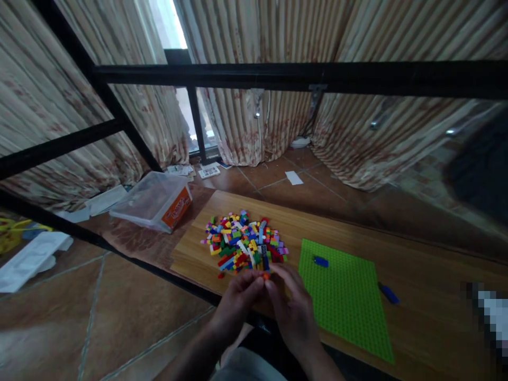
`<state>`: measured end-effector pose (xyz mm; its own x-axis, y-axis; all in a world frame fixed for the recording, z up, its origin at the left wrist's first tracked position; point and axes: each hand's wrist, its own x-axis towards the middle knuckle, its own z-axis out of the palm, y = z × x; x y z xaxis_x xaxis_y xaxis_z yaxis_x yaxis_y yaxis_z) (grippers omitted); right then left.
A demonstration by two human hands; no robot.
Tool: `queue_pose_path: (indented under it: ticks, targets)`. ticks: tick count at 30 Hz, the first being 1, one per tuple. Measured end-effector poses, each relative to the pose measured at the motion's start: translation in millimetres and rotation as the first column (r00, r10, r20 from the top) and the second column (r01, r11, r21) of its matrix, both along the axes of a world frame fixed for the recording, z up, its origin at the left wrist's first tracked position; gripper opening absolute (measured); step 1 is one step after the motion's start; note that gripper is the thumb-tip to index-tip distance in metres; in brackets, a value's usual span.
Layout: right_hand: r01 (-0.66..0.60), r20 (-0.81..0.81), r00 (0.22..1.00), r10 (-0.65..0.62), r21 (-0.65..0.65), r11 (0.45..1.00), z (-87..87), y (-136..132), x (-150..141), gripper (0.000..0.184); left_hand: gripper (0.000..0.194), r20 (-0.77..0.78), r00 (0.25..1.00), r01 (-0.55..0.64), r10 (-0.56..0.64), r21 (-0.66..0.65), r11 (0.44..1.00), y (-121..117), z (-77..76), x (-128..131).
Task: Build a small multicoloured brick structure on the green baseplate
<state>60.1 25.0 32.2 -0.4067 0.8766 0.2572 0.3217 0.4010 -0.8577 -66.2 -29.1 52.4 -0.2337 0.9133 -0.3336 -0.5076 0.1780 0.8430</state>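
Forearms (198, 346) nearest the camera, running up to left hand (239, 293) and right hand (294, 306), fingertips meeting at a small orange brick (266, 275). Brick sits in front of the loose brick pile (244, 241), near the front edge of the wooden surface (432, 317), left of the green baseplate (345, 301). Should be light, stiff hard plastic, slightly slick, not fragile; best pinched on opposite flat sides, since it's easily dropped. Left fingers: thumb and index closed on it. Right fingers: thumb up against it, index raised a bit; brick's tiny and half covered, so can't tell whether they grip or only touch.
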Motion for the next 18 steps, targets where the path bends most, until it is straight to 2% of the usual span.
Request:
queue_pose_path:
  ticks: [2, 4, 8, 11, 13, 15, 16, 18]
  targets:
    - [0.024, -0.042, 0.999, -0.026, -0.051, 0.998, 2.7, 0, 9, 0.025, 0.033, 0.250, 0.967, 0.058, -0.048, -0.033, 0.998, 6, -2.9, 23]
    - [0.057, -0.060, 0.996, -0.062, -0.080, 0.995, 4.4, 2, 23, 0.025, 0.032, 0.393, 0.916, 0.114, -0.085, -0.049, 0.992, 14, -4.9, 39]
    - [0.167, -0.036, 0.984, -0.172, -0.108, 0.980, 6.4, 8, 51, 0.028, 0.029, 0.489, 0.858, 0.207, -0.156, -0.051, 0.977, 34, -6.7, 61]
    - [0.259, -0.002, 0.966, -0.260, -0.084, 0.962, 5.9, 15, 69, 0.027, 0.033, 0.506, 0.844, 0.253, -0.178, -0.081, 0.964, 47, -8.4, 77]
    - [0.269, 0.033, 0.963, -0.268, -0.029, 0.963, 3.4, 24, 82, 0.027, 0.036, 0.467, 0.863, 0.273, -0.194, -0.106, 0.956, 56, -11.2, 88]
    - [0.267, 0.080, 0.959, -0.270, 0.053, 0.962, -1.5, 38, 95, 0.028, 0.039, 0.346, 0.910, 0.288, -0.230, -0.127, 0.949, 64, -15.9, 96]
    - [0.272, 0.107, 0.953, -0.283, 0.103, 0.957, -5.0, 47, 101, 0.029, 0.039, 0.240, 0.938, 0.288, -0.251, -0.135, 0.948, 69, -18.8, 98]
    - [0.308, 0.161, 0.925, -0.345, 0.218, 0.926, -13.5, 67, 113, 0.033, 0.037, -0.075, 0.962, 0.252, -0.262, -0.123, 0.960, 76, -25.0, 99]
